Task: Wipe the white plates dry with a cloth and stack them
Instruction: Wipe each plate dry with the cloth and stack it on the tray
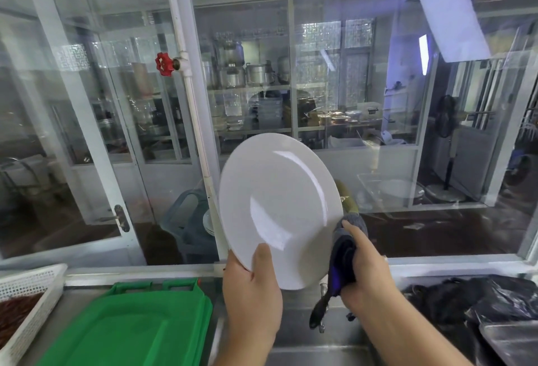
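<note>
White and glossy, the plate [279,208] is held up in the air in front of the glass window [349,74], tilted so its face turns toward the camera, above the steel worktop [294,333]. The left hand [251,290] grips it at the lower left rim: the thumb lies curled over the front face near the edge, and the other fingers are hidden behind the plate. The right hand [364,269] sits at the plate's lower right edge, clenched round a bunched grey cloth [346,252], with the forefinger stretched along the top of the cloth. The cloth touches the rim and seems to reach behind it, though how far cannot be told. The two hands are near each other, with the bottom of the plate between them.

On the worktop below, a green plastic lid [131,327] lies flat at the left, and beside it, at the far left edge, stands a white perforated basket [32,307] with something reddish-brown inside. A black plastic bag [477,298] is heaped at the right. A white pipe with a red valve wheel [163,64] runs down the window frame. Beyond the glass are shelves with metal pots [247,74].
</note>
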`<state>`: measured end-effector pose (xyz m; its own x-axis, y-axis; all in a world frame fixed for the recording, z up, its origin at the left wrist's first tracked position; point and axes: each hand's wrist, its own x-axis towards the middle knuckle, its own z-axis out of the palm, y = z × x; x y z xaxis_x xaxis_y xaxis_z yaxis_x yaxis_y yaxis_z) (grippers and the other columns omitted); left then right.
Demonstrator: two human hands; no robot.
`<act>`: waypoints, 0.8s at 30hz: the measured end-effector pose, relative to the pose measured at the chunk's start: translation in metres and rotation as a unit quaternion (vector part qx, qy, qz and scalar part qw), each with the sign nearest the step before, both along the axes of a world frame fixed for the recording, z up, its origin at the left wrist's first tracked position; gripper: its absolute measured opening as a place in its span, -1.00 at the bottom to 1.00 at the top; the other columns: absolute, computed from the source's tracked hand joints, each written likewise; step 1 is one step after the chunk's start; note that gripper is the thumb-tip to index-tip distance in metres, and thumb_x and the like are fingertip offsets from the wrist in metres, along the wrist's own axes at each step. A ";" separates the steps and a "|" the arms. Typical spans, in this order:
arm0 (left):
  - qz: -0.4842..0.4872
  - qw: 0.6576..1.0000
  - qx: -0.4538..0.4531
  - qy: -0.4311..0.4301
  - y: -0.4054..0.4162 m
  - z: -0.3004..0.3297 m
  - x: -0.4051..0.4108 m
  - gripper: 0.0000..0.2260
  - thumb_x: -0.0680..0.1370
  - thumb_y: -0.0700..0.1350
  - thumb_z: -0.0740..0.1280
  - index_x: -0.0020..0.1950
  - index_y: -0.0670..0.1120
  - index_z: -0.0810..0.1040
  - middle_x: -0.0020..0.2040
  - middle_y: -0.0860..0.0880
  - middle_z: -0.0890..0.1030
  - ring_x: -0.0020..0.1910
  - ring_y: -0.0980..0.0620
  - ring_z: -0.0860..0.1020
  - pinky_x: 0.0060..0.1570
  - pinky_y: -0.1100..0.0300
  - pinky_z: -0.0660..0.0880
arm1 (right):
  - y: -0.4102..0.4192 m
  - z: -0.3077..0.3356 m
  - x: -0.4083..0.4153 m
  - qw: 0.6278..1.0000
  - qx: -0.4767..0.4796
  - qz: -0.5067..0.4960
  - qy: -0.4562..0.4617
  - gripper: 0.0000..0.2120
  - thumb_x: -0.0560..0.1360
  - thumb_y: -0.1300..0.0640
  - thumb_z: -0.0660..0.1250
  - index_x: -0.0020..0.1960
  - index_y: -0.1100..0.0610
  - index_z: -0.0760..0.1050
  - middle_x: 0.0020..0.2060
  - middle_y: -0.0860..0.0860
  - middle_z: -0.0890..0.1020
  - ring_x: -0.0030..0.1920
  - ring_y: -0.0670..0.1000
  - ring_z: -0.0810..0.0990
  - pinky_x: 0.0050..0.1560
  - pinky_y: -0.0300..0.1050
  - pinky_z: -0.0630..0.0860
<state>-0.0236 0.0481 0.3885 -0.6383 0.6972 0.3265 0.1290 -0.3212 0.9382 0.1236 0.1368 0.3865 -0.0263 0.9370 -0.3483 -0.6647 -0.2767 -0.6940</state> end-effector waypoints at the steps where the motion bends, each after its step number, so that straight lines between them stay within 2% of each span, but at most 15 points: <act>1: 0.002 1.000 0.000 0.000 -0.001 -0.002 0.001 -0.80 0.67 -0.13 0.36 0.22 0.15 0.61 0.06 0.37 0.69 0.04 0.33 0.65 -0.12 0.46 0.58 | 0.000 -0.005 -0.002 1.000 0.002 0.011 0.009 -0.75 0.43 0.01 0.60 0.01 0.15 0.74 -0.07 0.16 0.78 -0.18 0.20 0.78 -0.28 0.14 0.68; 5: 0.008 1.000 -0.017 0.014 -0.004 -0.015 0.004 -0.79 0.65 -0.09 0.38 0.28 0.09 0.63 0.06 0.32 0.72 0.07 0.30 0.67 0.07 0.20 0.65 | 0.004 -0.011 -0.002 0.999 0.008 0.036 0.009 -0.70 0.46 0.07 0.56 0.13 0.20 0.69 -0.02 0.21 0.77 -0.13 0.24 0.78 -0.24 0.14 0.69; 6: 0.004 1.000 -0.020 0.021 -0.005 -0.017 0.006 -0.80 0.65 -0.08 0.39 0.25 0.12 0.63 0.06 0.35 0.71 0.07 0.33 0.66 0.09 0.18 0.64 | 0.007 -0.012 -0.002 1.000 0.014 0.028 0.001 -0.69 0.47 0.10 0.55 0.17 0.20 0.68 -0.01 0.21 0.77 -0.10 0.24 0.78 -0.20 0.13 0.70; 8: -0.006 0.999 -0.028 0.036 -0.006 -0.017 0.011 -0.80 0.65 -0.06 0.39 0.18 0.26 0.57 0.05 0.50 0.65 0.07 0.44 0.61 0.08 0.26 0.56 | 0.012 -0.014 -0.005 0.999 0.036 -0.005 -0.023 -0.69 0.49 0.17 0.53 0.21 0.19 0.65 -0.02 0.20 0.77 -0.10 0.22 0.78 -0.16 0.11 0.70; 10: -0.021 0.998 -0.029 0.043 -0.006 -0.017 0.014 -0.79 0.66 0.00 0.38 0.18 0.32 0.52 0.07 0.55 0.61 0.09 0.48 0.58 0.09 0.33 0.50 | 0.015 -0.013 -0.006 0.997 0.051 -0.039 -0.048 -0.74 0.48 0.20 0.53 0.16 0.15 0.64 -0.09 0.18 0.77 -0.19 0.19 0.78 -0.21 0.08 0.69; 12: -0.046 0.998 -0.032 0.037 -0.006 -0.015 0.013 -0.78 0.61 0.10 0.36 0.24 0.31 0.52 0.12 0.50 0.62 0.13 0.45 0.59 0.12 0.34 0.49 | 0.018 -0.009 -0.004 0.994 0.054 -0.059 -0.074 -0.78 0.47 0.20 0.55 0.09 0.12 0.63 -0.15 0.17 0.76 -0.26 0.16 0.76 -0.30 0.02 0.67; 15: -0.125 0.991 -0.042 0.000 -0.011 -0.006 0.002 -0.58 0.44 0.24 0.41 0.30 0.30 0.56 0.20 0.35 0.67 0.18 0.33 0.63 0.21 0.21 0.53 | 0.024 -0.005 0.002 0.989 0.067 -0.075 -0.108 -0.76 0.47 0.22 0.54 0.12 0.14 0.62 -0.08 0.19 0.73 -0.18 0.19 0.72 -0.37 -0.06 0.64; 16: -0.156 0.987 -0.044 -0.022 -0.013 0.000 -0.003 -0.55 0.40 0.28 0.43 0.29 0.32 0.60 0.22 0.29 0.69 0.19 0.27 0.65 0.23 0.13 0.55 | 0.025 -0.003 0.004 0.987 0.072 -0.077 -0.118 -0.76 0.47 0.23 0.53 0.12 0.14 0.62 -0.07 0.20 0.72 -0.16 0.20 0.71 -0.38 -0.07 0.64; 18: -0.205 0.975 -0.054 -0.071 -0.013 0.015 -0.017 -0.56 0.36 0.30 0.46 0.24 0.31 0.67 0.22 0.14 0.73 0.24 0.07 0.68 0.31 -0.16 0.58 | 0.028 0.000 0.008 0.983 0.085 -0.079 -0.144 -0.80 0.47 0.23 0.53 0.07 0.12 0.64 -0.08 0.19 0.72 -0.15 0.19 0.71 -0.40 -0.08 0.64; 19: -0.222 0.969 -0.067 -0.086 -0.010 0.024 -0.027 -0.58 0.36 0.29 0.47 0.21 0.28 0.70 0.20 0.07 0.75 0.23 -0.02 0.69 0.28 -0.24 0.59 | 0.030 0.001 0.011 0.979 0.093 -0.084 -0.163 -0.82 0.47 0.23 0.53 0.05 0.10 0.64 -0.10 0.17 0.72 -0.16 0.18 0.71 -0.41 -0.10 0.63; 22: -0.241 0.956 -0.143 -0.083 0.002 0.050 -0.059 -0.74 0.50 0.11 0.50 0.16 0.09 0.76 0.09 -0.08 0.78 0.03 -0.05 0.76 -0.10 0.06 0.70 | 0.035 0.004 0.021 0.958 0.128 -0.097 -0.239 -0.82 0.45 0.19 0.55 0.01 0.01 0.64 -0.16 0.06 0.73 -0.16 0.12 0.72 -0.41 -0.13 0.60; 24: -0.245 0.944 -0.201 -0.089 0.009 0.060 -0.078 -0.78 0.63 -0.02 0.41 0.21 -0.05 0.73 0.09 -0.17 0.77 -0.03 -0.12 0.76 -0.10 0.06 0.67 | 0.037 0.009 0.027 0.939 0.155 -0.095 -0.291 -0.79 0.43 0.14 0.57 -0.01 -0.07 0.62 -0.20 -0.03 0.72 -0.18 0.06 0.72 -0.36 -0.14 0.59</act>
<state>-0.1012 0.0574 0.4488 -0.2260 0.9681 -0.1085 -0.1135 0.0844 0.9899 0.1505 0.1739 0.3952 0.2626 0.9641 0.0389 -0.1656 0.0847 -0.9825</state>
